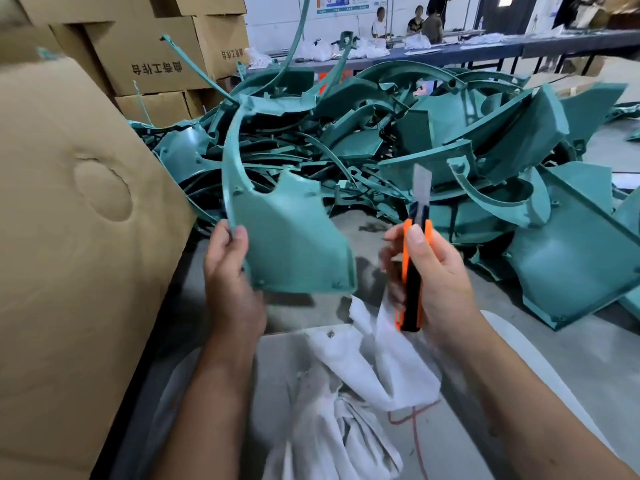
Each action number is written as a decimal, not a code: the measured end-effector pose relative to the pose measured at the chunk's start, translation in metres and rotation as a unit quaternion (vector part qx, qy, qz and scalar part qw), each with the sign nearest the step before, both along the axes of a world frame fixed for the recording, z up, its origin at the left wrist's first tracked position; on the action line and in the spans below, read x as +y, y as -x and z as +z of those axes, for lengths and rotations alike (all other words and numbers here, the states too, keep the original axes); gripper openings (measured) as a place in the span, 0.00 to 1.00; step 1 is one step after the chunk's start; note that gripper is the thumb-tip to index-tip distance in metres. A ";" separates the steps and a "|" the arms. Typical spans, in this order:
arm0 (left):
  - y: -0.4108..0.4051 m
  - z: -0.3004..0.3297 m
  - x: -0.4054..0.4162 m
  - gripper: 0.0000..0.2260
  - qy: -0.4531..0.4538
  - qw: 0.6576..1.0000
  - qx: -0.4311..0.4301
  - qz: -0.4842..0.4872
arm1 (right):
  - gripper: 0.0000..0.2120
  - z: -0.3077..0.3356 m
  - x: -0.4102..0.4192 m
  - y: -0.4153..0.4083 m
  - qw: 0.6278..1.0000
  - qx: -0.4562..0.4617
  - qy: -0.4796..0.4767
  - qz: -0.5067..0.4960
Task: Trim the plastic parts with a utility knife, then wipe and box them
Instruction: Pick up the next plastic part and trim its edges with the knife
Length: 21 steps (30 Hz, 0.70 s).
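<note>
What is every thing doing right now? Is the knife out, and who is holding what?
left hand: grips the teal plastic part by its edge.
teal plastic part: held up in the air, apart from the knife.
right hand: grips the utility knife.
utility knife: upright, blade out and pointing up.
white cloth: crumpled, lying below the hands.
pile of teal parts: heaped loosely behind.
cardboard box: stands at the left.

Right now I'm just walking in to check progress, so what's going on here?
A person's left hand holds up a teal plastic part, while the right hand grips an orange utility knife, blade out and clear of the part. White cloth lies below, more teal parts are piled behind, and a cardboard box stands at left.
</note>
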<state>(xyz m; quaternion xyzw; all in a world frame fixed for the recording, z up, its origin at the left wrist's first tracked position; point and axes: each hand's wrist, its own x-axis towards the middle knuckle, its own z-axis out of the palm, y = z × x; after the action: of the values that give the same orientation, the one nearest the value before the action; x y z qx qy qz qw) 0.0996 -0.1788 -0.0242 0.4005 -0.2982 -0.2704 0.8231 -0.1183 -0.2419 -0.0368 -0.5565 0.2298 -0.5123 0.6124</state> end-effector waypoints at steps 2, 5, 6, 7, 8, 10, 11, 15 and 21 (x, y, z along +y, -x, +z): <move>0.017 0.000 -0.003 0.09 0.016 0.998 0.021 -0.049 | 0.20 -0.001 0.007 -0.005 0.998 0.013 0.021 0.061; 0.038 0.002 -0.008 0.10 0.056 0.986 0.061 -0.146 | 0.15 -0.004 0.014 -0.012 0.998 0.024 0.027 0.060; 0.042 0.002 -0.009 0.13 0.070 0.978 0.068 -0.184 | 0.13 -0.004 0.014 -0.014 0.999 0.008 0.017 0.043; 0.045 0.001 -0.008 0.16 0.072 0.971 0.075 -0.217 | 0.11 -0.002 0.014 -0.014 1.000 -0.018 -0.004 0.024; 0.046 -0.001 -0.005 0.17 0.054 0.968 0.072 -0.233 | 0.09 0.000 0.012 -0.013 0.998 -0.049 -0.031 0.008; 0.041 -0.008 0.000 0.15 -0.028 0.981 -0.016 -0.191 | 0.06 0.004 0.007 -0.007 0.993 -0.103 -0.064 -0.006; 0.039 -0.011 0.001 0.13 -0.072 0.980 -0.099 -0.156 | 0.05 0.006 0.004 -0.003 0.991 -0.120 -0.063 -0.004; 0.046 -0.013 -0.003 0.12 -0.046 0.962 -0.225 -0.146 | 0.06 0.008 -0.002 0.001 0.991 -0.119 -0.043 0.031; 0.057 -0.023 -0.007 0.10 -0.039 0.979 -0.188 -0.069 | 0.17 0.001 -0.004 0.001 0.994 -0.076 -0.072 0.015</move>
<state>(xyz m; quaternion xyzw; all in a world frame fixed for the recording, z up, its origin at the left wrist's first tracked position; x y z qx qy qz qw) 0.0424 -0.1853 -0.0475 0.4542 -0.4637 -0.2579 0.7157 -0.1191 -0.2458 -0.0357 -0.4739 0.2106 -0.5256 0.6744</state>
